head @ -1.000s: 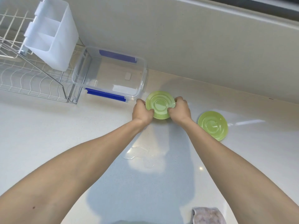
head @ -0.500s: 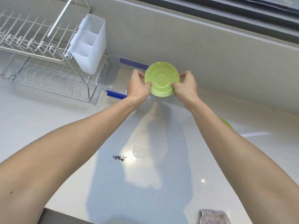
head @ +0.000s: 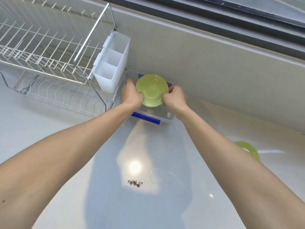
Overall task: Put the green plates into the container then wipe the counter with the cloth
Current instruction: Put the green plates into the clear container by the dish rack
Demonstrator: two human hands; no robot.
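The green plate (head: 151, 90) has moved up over the container (head: 149, 119) at 12 o'clock, both hands (head: 131, 95) (head: 175, 98) pinching its rim; best lowered level.

- No text, label, brand, number or sign can be read anywhere in the frame.
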